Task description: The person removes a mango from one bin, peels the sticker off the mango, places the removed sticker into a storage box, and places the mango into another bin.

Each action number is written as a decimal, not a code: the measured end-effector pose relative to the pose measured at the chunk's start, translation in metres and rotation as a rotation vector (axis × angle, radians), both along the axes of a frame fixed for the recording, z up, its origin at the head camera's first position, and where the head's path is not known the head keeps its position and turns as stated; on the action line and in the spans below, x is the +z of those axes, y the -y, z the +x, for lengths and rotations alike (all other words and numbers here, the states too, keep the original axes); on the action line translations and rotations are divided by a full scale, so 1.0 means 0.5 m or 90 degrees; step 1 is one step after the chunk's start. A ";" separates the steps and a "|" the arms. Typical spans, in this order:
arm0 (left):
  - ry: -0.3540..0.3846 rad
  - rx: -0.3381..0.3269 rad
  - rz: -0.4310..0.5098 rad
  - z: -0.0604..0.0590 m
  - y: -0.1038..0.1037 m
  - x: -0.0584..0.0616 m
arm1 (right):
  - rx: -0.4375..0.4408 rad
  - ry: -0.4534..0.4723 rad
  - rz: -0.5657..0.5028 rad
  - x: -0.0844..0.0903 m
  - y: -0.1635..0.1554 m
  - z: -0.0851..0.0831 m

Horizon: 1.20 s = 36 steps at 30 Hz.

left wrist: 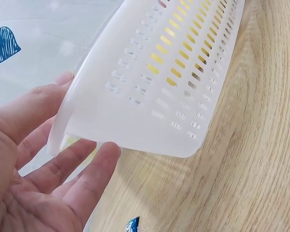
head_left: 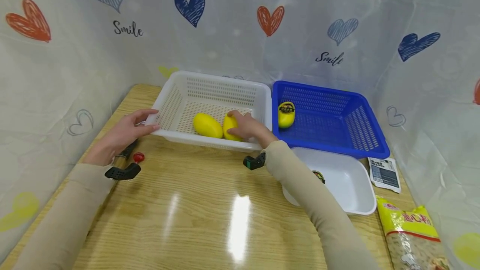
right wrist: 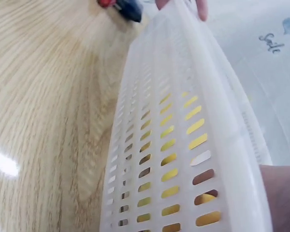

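Observation:
In the head view a white perforated basket (head_left: 210, 140) stands at the back of the table. Its left front corner is where my left hand (head_left: 125, 134) grips the rim, thumb and fingers on either side of it. Inside the basket my right hand (head_left: 249, 127) holds a yellow mango (head_left: 229, 125), its fingers curled over the top. Just left of that lies a second yellow mango (head_left: 207, 126). From the right wrist, the basket's slotted wall (right wrist: 159, 125) hides most of the right hand, and yellow shows through the slots.
Right of the white basket sits a blue basket (head_left: 330, 146) with a labelled mango (head_left: 286, 116) in it. In front stands a white basin (head_left: 352, 178), partly covered by my right sleeve. A small packet (head_left: 385, 174) and a yellow-topped bag (head_left: 412, 232) lie at the right.

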<state>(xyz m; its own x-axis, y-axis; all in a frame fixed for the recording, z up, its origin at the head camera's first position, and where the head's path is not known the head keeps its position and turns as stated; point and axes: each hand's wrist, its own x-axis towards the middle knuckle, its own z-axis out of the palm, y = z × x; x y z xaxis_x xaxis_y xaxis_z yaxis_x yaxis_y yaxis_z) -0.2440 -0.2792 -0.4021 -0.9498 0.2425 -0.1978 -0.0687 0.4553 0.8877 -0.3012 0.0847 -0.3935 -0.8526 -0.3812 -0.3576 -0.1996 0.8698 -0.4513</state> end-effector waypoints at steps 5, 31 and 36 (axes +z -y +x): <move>0.000 0.002 0.002 0.005 -0.003 0.002 | -0.006 -0.006 0.000 -0.001 -0.001 0.001; -0.007 0.027 0.058 0.006 -0.002 -0.022 | -0.282 -0.069 -0.292 0.060 -0.392 0.052; -0.006 0.032 0.045 0.011 -0.004 -0.021 | -0.281 -0.026 -0.297 0.029 -0.415 0.008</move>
<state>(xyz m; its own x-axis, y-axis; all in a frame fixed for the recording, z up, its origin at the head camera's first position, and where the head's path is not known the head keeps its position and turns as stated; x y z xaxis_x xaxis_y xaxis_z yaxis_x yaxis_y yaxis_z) -0.2386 -0.2774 -0.4128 -0.9629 0.2069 -0.1731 -0.0818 0.3876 0.9182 -0.2974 0.2922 -0.3787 -0.9742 -0.0987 -0.2029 0.1074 0.5882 -0.8015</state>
